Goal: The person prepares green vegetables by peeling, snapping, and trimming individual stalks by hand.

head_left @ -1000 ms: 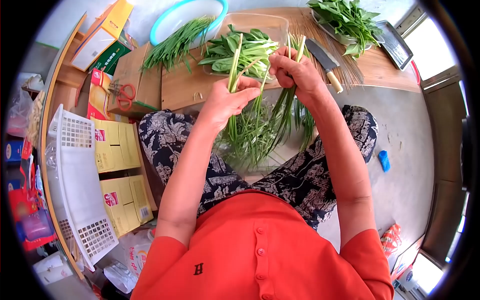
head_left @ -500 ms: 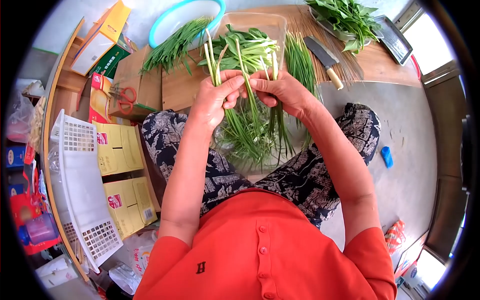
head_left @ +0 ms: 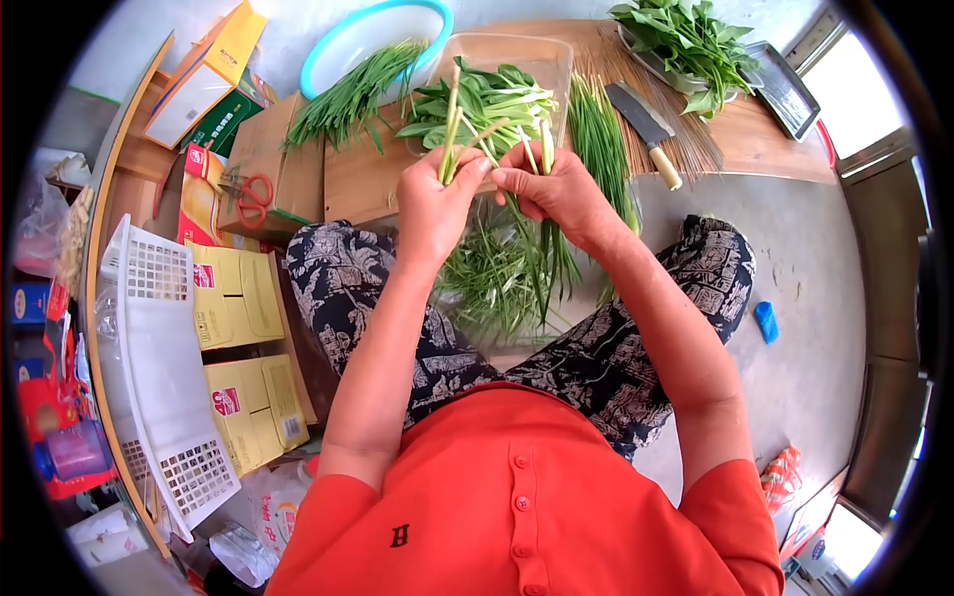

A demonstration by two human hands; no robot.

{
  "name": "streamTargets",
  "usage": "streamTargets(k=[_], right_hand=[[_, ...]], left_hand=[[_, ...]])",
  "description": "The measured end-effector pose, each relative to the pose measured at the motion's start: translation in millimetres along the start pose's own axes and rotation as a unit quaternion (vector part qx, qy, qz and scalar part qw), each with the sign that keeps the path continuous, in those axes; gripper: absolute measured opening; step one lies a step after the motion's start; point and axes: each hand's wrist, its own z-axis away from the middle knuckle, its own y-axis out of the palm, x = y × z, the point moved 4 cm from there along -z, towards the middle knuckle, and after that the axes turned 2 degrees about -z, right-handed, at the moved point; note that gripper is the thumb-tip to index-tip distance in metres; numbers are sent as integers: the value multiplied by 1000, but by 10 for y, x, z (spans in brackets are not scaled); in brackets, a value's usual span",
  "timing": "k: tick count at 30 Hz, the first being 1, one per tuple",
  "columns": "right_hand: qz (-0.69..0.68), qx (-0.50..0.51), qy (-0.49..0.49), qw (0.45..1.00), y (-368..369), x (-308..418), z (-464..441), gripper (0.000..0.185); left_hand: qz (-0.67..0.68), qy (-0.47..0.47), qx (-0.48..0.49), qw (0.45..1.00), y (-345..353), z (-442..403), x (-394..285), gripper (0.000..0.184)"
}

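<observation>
My left hand (head_left: pixel 433 204) is closed around a few garlic chives (head_left: pixel 452 124), their pale ends poking up above the fingers. Close beside it, my right hand (head_left: pixel 564 194) grips more chives, white ends up and green leaves (head_left: pixel 546 263) hanging below the palm. The fingertips of both hands nearly meet, with thin stalks crossing between them. Beneath the hands lies a loose heap of chives (head_left: pixel 487 283) between my knees. Just beyond, a clear plastic tub (head_left: pixel 556 50) has leafy greens with pale stems (head_left: pixel 487 99) in it.
A cleaver (head_left: pixel 641 114) rests on the wooden board beside a bundle of chives (head_left: pixel 598 129). At the back are a blue-rimmed basin (head_left: pixel 308 65) with chives and a heap of leafy greens (head_left: pixel 686 45). Red-handled scissors (head_left: pixel 253 199) and a white basket (head_left: pixel 164 348) are at left.
My left hand has turned, and its stalks now stand closer together. The leaves that hung below it no longer show there. My right hand still grips its chives in nearly the same place.
</observation>
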Motion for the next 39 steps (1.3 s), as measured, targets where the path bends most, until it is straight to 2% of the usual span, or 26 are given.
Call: streamTargets(k=[1, 3, 5, 6, 7, 11, 13, 15, 16, 17, 19, 20, 21, 27, 32, 39], right_hand=[[16, -1, -1, 1000, -8, 5, 3, 13], [20, -6, -2, 1000, -19, -17, -2, 13], [22, -10, -1, 1000, -19, -13, 2, 13], [38, -5, 5, 999, -8, -2, 18, 13], [54, 0, 13, 998, -3, -1, 33, 13], [-33, 9, 44, 998, -27, 6, 82, 11], [-52, 19, 46, 997, -90, 42, 85, 14], [-69, 24, 57, 996, -143, 38, 89, 15], [-69, 23, 59, 996, -143, 27, 96, 15], [-73, 26, 63, 995, -127, 10, 100, 15], [-77, 34, 71, 994, -67, -20, 103, 16], [-72, 44, 73, 994, -35, -17, 102, 16], [-68, 52, 75, 994, -13, -16, 108, 17], [-33, 55, 39, 997, 42, 35, 102, 15], [35, 32, 11, 999, 25, 17, 95, 15], [48, 43, 20, 998, 31, 43, 116, 17]], left_hand=[[-56, 19, -15, 998, -7, 14, -24, 11], [-77, 58, -28, 995, 19, 47, -78, 9], [-192, 151, -63, 967, 17, 64, -173, 13], [-195, 163, -94, 963, -1, 57, -188, 13], [-195, 163, -96, 962, -23, 38, -184, 13], [-138, 82, -173, 972, -359, -117, 3, 15], [-135, 79, -197, 968, -550, -158, 30, 14], [-101, 31, -192, 976, -638, -143, 55, 12], [-71, -2, -142, 987, -637, -145, 63, 13], [-71, -5, -143, 987, -603, -111, 56, 13], [82, -103, 3, 991, -306, 10, -84, 21], [130, -120, 54, 983, -228, 38, -91, 30], [164, -138, 94, 972, -170, 43, -67, 28], [221, -149, 109, 958, -20, 55, -48, 19], [177, -118, 114, 970, -16, 79, -72, 14], [151, -103, 117, 976, -19, 83, -94, 12]])
